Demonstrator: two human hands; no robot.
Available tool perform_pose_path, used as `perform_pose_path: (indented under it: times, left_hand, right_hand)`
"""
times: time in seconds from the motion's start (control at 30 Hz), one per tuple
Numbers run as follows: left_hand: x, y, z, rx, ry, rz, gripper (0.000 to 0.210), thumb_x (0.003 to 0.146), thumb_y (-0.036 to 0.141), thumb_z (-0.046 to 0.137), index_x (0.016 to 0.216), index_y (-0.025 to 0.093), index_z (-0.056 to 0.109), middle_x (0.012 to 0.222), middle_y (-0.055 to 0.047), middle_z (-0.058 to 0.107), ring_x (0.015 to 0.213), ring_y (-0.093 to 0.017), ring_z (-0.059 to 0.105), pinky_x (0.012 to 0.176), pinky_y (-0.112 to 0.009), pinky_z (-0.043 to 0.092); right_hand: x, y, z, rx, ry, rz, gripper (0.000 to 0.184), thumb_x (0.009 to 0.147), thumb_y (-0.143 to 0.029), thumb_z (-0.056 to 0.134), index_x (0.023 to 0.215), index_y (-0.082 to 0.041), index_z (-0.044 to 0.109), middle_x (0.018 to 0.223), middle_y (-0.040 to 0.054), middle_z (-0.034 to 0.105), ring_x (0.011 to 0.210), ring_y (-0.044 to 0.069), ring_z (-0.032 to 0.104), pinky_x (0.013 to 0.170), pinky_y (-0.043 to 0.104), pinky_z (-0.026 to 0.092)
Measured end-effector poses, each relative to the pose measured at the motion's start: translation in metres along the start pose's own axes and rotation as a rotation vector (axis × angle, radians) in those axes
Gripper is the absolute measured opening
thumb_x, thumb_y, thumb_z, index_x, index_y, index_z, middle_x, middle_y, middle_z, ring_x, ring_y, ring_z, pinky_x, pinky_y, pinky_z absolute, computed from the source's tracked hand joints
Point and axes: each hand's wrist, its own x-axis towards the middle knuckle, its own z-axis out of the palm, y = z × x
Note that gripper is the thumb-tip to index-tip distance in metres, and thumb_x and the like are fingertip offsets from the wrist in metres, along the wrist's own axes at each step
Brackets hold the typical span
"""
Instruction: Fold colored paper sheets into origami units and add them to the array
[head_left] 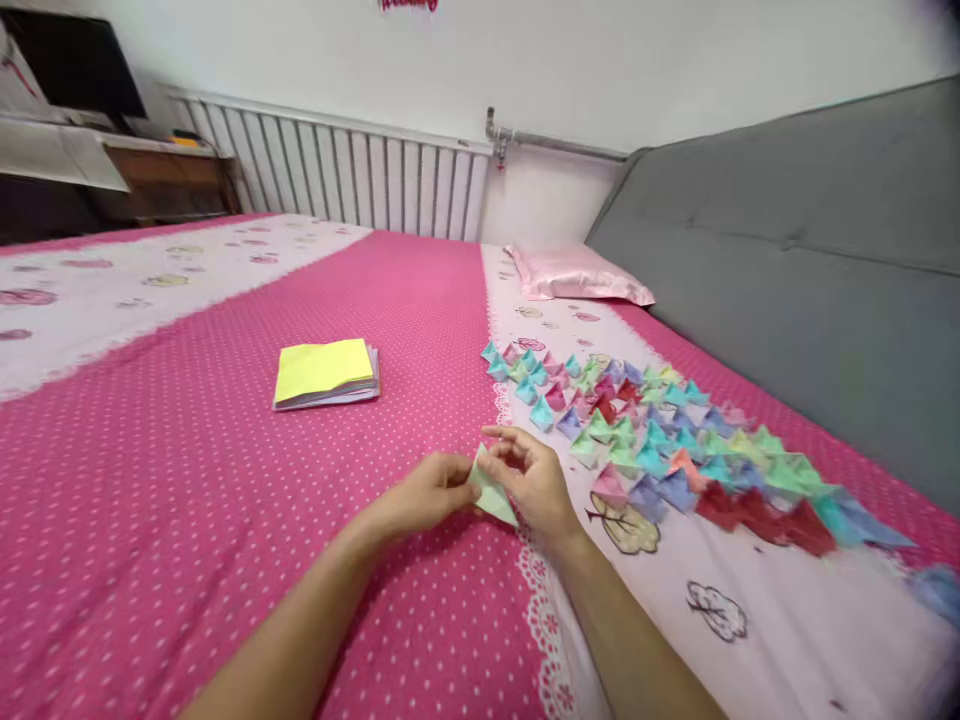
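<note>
Presently in hand: pale green paper [493, 492], one small piece, folded, tapering to a point at the top; right of the paper stack and nearer the wearer, raised over the bed.
Left hand [433, 490]: thumb and forefinger pinching the left edge of the pale green paper; nearer the wearer than the stack, to its right.
Right hand [536, 478]: thumb pressed to the paper's upper face, forefinger reaching out past it; the other fingertips partly hidden, their contact cannot be told; farther right of the stack than the left hand.
Paper stack [324, 372]: landmark; loose sheets, bright yellow uppermost, paler edges below, flat on the bedspread.
Paper boats [652, 450]: many, set close together in rough rows; turquoise, green, pink, violet, dark red, one orange; well to the right of the stack.
Bedspread [420, 330]: pink with white dots, white printed panels, lace trim [541, 610]; beneath the stack.
Pillow [577, 272]: pale pink, satiny; beyond the stack, to the right.
Headboard [795, 200]: grey, padded; far right of the stack.
Radiator [375, 175]: white, ribbed; well beyond the stack.
Monitor [71, 65]: black; beyond the stack, far left.
</note>
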Motion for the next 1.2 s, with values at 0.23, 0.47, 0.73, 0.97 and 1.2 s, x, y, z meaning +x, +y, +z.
perform_pose_path:
  times: [0.23, 0.47, 0.73, 0.97, 1.2]
  left_hand:
    - [-0.002, -0.002, 0.001, 0.13, 0.093, -0.07, 0.013, 0.07, 0.012, 0.041, 0.059, 0.014, 0.049, 0.055, 0.003, 0.041, 0.05, -0.008, 0.036, 0.049, -0.022, 0.027]
    - [-0.002, 0.004, 0.0, -0.023, 0.157, -0.101, 0.015, 0.074, 0.022, 0.054, 0.068, 0.01, 0.06, 0.059, -0.001, 0.055, 0.05, -0.008, 0.044, 0.051, -0.021, 0.031]
    - [-0.001, 0.007, 0.002, -0.347, 0.327, -0.139, 0.027, 0.069, 0.034, 0.066, 0.068, 0.007, 0.067, 0.063, -0.01, 0.066, 0.062, -0.015, 0.059, 0.065, -0.025, 0.043]
    - [-0.001, 0.005, 0.002, -0.445, 0.334, -0.123, 0.026, 0.073, 0.033, 0.064, 0.06, 0.01, 0.062, 0.055, -0.004, 0.062, 0.049, -0.008, 0.052, 0.055, -0.02, 0.04]
    - [-0.001, 0.011, 0.0, -0.597, 0.445, -0.197, 0.02, 0.083, 0.019, 0.05, 0.075, 0.009, 0.065, 0.069, -0.009, 0.067, 0.058, -0.012, 0.059, 0.057, -0.021, 0.048]
  right_hand:
    - [-0.001, -0.001, 0.001, 0.032, -0.026, 0.016, 0.017, 0.07, -0.033, 0.067, 0.073, -0.016, 0.066, 0.069, 0.0014, 0.063, 0.063, 0.013, 0.055, 0.06, 0.025, 0.043]
    - [0.0, -0.004, 0.0, 0.11, 0.125, 0.032, 0.016, 0.068, -0.032, 0.069, 0.066, -0.016, 0.065, 0.06, -0.002, 0.058, 0.056, 0.01, 0.049, 0.056, 0.022, 0.039]
    - [0.003, -0.001, -0.001, 0.271, 0.278, 0.067, 0.021, 0.066, -0.032, 0.071, 0.059, -0.016, 0.06, 0.051, -0.0058, 0.046, 0.048, 0.007, 0.039, 0.05, 0.02, 0.033]
    - [0.003, -0.001, 0.0, 0.304, 0.278, 0.094, 0.022, 0.067, -0.035, 0.07, 0.06, -0.017, 0.06, 0.052, -0.0053, 0.049, 0.05, 0.007, 0.042, 0.051, 0.02, 0.034]
    - [0.001, -0.006, 0.001, 0.312, 0.169, 0.122, 0.022, 0.074, -0.038, 0.063, 0.086, -0.02, 0.067, 0.075, 0.0002, 0.064, 0.055, 0.007, 0.047, 0.051, 0.019, 0.036]
